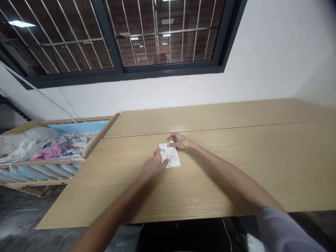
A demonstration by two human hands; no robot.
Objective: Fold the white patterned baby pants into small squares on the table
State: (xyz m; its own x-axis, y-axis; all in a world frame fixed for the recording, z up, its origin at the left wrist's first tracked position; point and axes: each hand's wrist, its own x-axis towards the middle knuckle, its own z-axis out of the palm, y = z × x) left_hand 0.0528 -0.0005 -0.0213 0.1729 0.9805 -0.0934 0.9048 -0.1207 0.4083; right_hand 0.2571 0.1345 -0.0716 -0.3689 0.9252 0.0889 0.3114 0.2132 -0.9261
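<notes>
Paper [172,156] — white, printed — lies on the wooden table [244,154], its left edge gripped by the left hand [154,164] and its top edge pinched by the right hand [180,141], a hold best light and even (hard pressure could crease it).

White flat piece [172,156] (dark-patterned)

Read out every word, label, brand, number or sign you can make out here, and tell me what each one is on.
No text can be read.
White printed item: dark marks, too small to read.
Brick wall beyond the window: a small patch, too blurred to tell whether it bears text.
</notes>
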